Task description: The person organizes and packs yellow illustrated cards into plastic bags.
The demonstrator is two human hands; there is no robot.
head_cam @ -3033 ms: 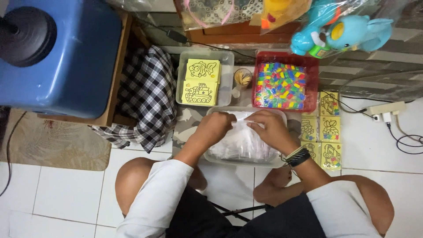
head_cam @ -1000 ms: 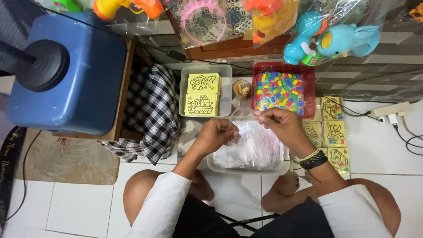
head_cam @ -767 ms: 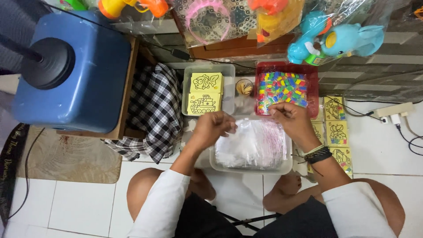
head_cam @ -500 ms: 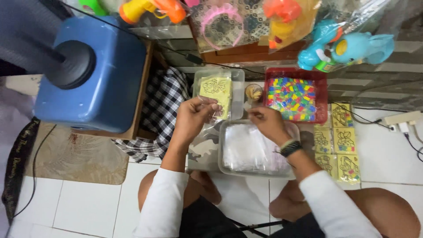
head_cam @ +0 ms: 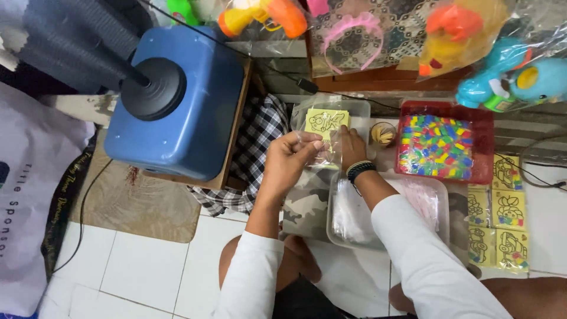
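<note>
2 hands (head_cam: 289,159) (head_cam: 352,147) hold a clear sleeve (head_cam: 322,150) above the yellow-card tray (head_cam: 360,109).

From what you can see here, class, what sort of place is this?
Probably a small toy stall or home packing spot: bagged plastic toys hang above, yellow picture cards lie on the white tiled floor, beside a red tray of coloured pieces.

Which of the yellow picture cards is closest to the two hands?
The yellow picture card in the clear tray beside both hands, just above the fingers; the other cards lie on the floor at far right.

Glossy clear plastic sleeve (head_cam: 322,147) (crinkled) — matt yellow card (head_cam: 326,121), checked cloth (head_cam: 257,130).
</note>
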